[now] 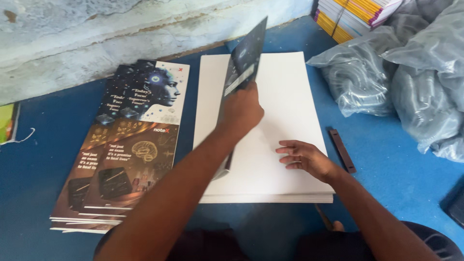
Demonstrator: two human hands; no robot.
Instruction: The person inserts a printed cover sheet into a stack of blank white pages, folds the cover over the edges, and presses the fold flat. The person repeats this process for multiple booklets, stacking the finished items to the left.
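Note:
My left hand [240, 112] grips a dark printed cover sheet [244, 63] by its edge and holds it upright on edge above a thick stack of white paper sheets [285, 96]. My right hand [303, 157] rests flat on the white stack near its front right corner, fingers spread. To the left lies a stack of printed cover sheets [130, 140] showing a head and a brain picture, slightly fanned out.
Everything lies on a blue surface [386, 159]. Clear plastic bags holding coiled spiral bindings [401, 77] sit at the right. Stacked bound books [355, 14] stand at the back right. A dark narrow strip [342, 150] lies beside the white stack. A pale wall runs along the back.

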